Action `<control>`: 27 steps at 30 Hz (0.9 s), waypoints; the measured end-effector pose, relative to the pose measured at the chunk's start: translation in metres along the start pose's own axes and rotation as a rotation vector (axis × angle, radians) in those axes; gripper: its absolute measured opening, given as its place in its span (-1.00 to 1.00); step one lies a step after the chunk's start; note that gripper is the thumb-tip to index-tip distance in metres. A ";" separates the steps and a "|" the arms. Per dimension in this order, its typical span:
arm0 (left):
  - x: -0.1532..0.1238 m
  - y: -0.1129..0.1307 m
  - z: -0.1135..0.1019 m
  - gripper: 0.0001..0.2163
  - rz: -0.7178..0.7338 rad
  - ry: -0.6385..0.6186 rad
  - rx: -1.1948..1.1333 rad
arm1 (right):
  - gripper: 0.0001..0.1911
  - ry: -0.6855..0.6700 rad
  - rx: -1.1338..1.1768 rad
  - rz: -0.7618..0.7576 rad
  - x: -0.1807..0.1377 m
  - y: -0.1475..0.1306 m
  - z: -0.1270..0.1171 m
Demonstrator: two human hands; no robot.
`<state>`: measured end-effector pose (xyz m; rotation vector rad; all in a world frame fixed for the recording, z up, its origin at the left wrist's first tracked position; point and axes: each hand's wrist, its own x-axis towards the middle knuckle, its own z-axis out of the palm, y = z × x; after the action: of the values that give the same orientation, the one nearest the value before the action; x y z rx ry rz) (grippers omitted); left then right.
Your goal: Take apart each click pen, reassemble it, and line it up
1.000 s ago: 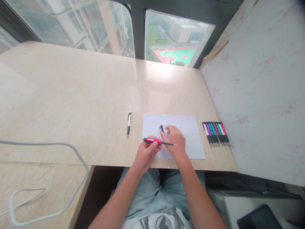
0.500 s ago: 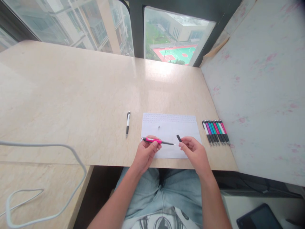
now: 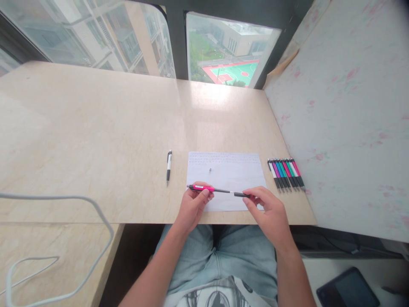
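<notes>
My left hand (image 3: 195,205) is closed on a pink pen barrel (image 3: 204,188), with a thin dark refill (image 3: 221,190) sticking out to the right. Between the fingertips of my right hand (image 3: 266,211) is a black rubber pen grip (image 3: 240,195). The grip's left end is in line with the refill's tip and right at it; whether the tip is inside, I cannot tell. Below both hands lies a sheet of paper (image 3: 228,175) with rows of handwriting along its top. On the sheet rests a tiny silver pen tip (image 3: 210,170).
A white and black pen (image 3: 169,167) lies left of the paper. Several coloured pens (image 3: 285,174) are lined up on the right, near the patterned wall (image 3: 345,140). A pale cable (image 3: 100,209) loops at the lower left. A dark tablet-like device (image 3: 347,289) is at the lower right.
My right hand has turned the black grip from a slant to nearly level and brought it against the refill's tip. The left hand still holds the pink barrel. The whole view has shifted slightly.
</notes>
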<state>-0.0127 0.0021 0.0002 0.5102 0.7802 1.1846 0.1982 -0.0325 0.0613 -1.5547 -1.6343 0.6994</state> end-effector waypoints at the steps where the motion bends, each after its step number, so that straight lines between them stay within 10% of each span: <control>1: 0.000 0.000 0.000 -0.90 -0.002 0.001 -0.004 | -0.89 0.011 -0.004 0.005 0.000 0.001 -0.001; 27: -0.001 0.002 0.001 -0.87 -0.046 -0.026 -0.067 | -0.78 -0.119 -0.063 0.006 0.049 0.011 0.068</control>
<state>-0.0137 0.0022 0.0026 0.4494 0.7239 1.1557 0.1502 0.0248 0.0221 -1.5894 -1.7545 0.7640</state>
